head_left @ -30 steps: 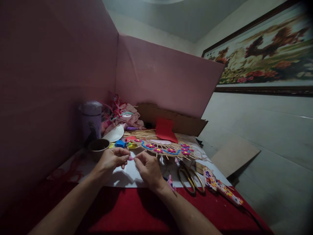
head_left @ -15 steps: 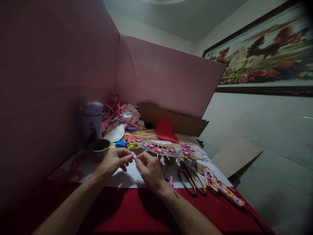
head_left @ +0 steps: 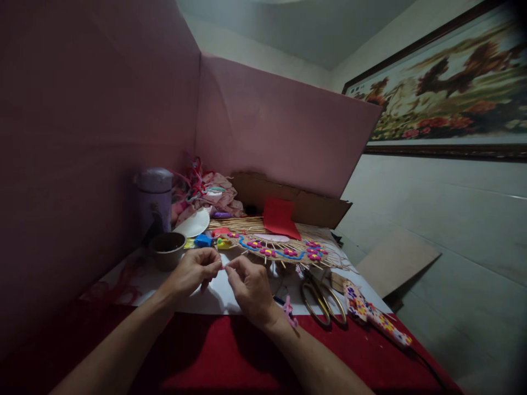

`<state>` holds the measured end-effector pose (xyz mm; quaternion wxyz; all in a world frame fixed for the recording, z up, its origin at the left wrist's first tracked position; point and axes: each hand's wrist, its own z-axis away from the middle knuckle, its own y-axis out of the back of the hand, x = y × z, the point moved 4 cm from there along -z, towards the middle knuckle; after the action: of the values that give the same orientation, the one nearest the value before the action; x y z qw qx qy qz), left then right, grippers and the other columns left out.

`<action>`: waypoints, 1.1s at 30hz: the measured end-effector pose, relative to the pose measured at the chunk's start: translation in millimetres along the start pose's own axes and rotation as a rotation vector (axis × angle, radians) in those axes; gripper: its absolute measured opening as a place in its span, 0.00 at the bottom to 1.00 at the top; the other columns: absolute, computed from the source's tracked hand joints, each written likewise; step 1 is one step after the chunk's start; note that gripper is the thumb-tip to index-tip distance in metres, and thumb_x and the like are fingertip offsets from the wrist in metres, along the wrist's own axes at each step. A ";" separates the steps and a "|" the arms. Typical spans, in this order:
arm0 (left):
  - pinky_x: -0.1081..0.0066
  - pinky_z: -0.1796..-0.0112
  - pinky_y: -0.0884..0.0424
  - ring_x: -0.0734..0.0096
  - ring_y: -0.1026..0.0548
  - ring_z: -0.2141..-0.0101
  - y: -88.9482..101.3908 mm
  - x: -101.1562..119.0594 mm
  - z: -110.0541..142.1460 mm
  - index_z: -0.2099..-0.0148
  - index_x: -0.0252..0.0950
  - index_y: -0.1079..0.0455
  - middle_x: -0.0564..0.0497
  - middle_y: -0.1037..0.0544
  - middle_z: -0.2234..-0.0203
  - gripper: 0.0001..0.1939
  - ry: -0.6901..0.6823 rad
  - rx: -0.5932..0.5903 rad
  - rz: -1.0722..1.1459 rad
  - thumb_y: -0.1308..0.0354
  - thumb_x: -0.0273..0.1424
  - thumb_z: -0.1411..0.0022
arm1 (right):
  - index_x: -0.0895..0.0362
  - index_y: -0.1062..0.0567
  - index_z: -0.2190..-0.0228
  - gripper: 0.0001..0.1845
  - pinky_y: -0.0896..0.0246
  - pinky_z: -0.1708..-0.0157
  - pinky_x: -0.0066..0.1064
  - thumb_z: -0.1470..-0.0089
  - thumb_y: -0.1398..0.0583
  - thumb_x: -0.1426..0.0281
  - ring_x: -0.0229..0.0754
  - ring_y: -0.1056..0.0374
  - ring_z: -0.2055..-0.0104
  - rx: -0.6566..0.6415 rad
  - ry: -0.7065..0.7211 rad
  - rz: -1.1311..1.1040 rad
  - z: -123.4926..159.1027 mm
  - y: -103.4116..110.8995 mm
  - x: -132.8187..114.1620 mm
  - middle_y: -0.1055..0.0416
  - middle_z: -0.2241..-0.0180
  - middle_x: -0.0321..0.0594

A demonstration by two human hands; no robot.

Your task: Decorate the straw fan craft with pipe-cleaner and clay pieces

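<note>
I pinch a tiny pink piece (head_left: 223, 267) between left hand (head_left: 192, 270) and right hand (head_left: 252, 286), probably for fine control | piece: above white sheet (head_left: 225, 303) | scissors (head_left: 317, 286): handles nearside, seemingly for easy reach

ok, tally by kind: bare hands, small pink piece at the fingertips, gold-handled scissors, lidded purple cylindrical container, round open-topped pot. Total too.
Left bare hand and right bare hand: 2
Small pink piece: 1
Gold-handled metal scissors: 1
Lidded purple cylindrical container: 1
Round open-topped pot: 1
Total: 6
</note>
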<state>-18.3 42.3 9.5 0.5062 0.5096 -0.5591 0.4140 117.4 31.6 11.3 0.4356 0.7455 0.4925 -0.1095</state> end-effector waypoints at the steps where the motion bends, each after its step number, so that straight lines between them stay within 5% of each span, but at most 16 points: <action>1: 0.79 0.87 0.45 0.81 0.41 0.87 -0.1 -0.6 -0.1 0.79 0.34 0.38 0.59 0.38 0.88 0.14 0.020 -0.015 0.026 0.38 0.37 0.54 | 0.56 0.28 0.73 0.09 0.51 0.77 0.25 0.45 0.46 0.70 0.34 0.40 0.79 0.002 0.003 -0.001 0.4 -0.2 -0.8 0.33 0.80 0.34; 10: 0.79 0.87 0.45 0.82 0.40 0.88 -0.6 -4.3 -2.5 0.79 0.33 0.35 0.56 0.33 0.88 0.16 0.052 -0.010 0.161 0.34 0.38 0.57 | 0.57 0.30 0.74 0.09 0.50 0.77 0.25 0.44 0.47 0.70 0.35 0.38 0.79 0.044 -0.009 0.019 2.0 0.1 -1.0 0.33 0.80 0.34; 17: 0.78 0.84 0.41 0.81 0.37 0.85 -0.8 1.3 -0.3 0.71 0.31 0.29 0.53 0.29 0.82 0.14 0.034 -0.084 0.331 0.35 0.38 0.53 | 0.57 0.28 0.69 0.08 0.46 0.73 0.26 0.44 0.48 0.72 0.37 0.33 0.73 0.139 0.161 0.146 6.3 4.3 -8.1 0.28 0.74 0.39; 25: 0.78 0.79 0.38 0.81 0.35 0.81 1.3 7.1 0.2 0.69 0.32 0.27 0.54 0.28 0.80 0.08 -0.072 -0.082 0.299 0.35 0.30 0.52 | 0.57 0.29 0.65 0.09 0.42 0.68 0.26 0.42 0.49 0.72 0.39 0.32 0.67 0.137 0.191 0.089 4.0 6.0 -9.5 0.28 0.69 0.41; 33: 0.78 0.82 0.39 0.80 0.35 0.83 -2.1 10.2 5.4 0.68 0.33 0.29 0.54 0.28 0.80 0.08 -0.104 -0.106 0.264 0.38 0.33 0.48 | 0.59 0.28 0.66 0.11 0.43 0.70 0.28 0.42 0.50 0.74 0.39 0.34 0.71 0.174 0.351 0.309 7.9 8.3 -16.2 0.30 0.74 0.41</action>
<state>-16.7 35.2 18.7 0.4439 0.4252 -0.6676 0.4200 118.4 14.1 20.8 0.2889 0.8544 0.4293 0.0476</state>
